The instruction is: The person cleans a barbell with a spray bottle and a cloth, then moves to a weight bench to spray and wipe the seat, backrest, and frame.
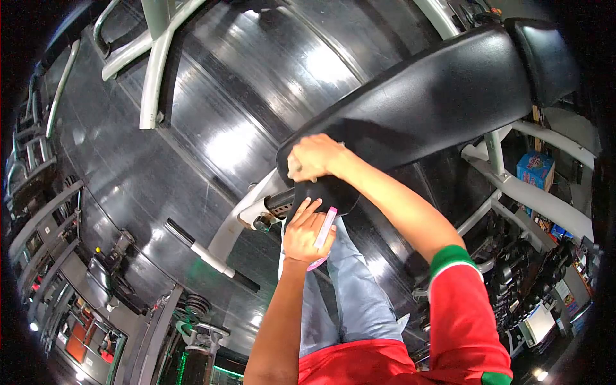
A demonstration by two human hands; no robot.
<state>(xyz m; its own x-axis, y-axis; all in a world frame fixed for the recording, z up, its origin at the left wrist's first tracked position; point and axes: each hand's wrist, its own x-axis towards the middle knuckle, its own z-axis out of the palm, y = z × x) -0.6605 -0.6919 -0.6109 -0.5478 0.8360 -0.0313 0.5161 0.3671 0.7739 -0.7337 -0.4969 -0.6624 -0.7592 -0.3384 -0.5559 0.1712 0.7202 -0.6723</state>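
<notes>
My right hand is closed in a fist at the near end of a long black padded bench. Whatever its curled fingers may hold is hidden. Just below it, my left hand has its fingertips towards a smaller black pad. A slim pink-and-white object is held along its thumb side, with a pink part showing under the palm; its kind is not clear. Beside the pad is a metal adjusting tube with holes.
White frame legs stand at the upper left, and a white bar with black grips is left of my legs. Dumbbell racks line the right, near a blue box. Weight plates are at the lower left.
</notes>
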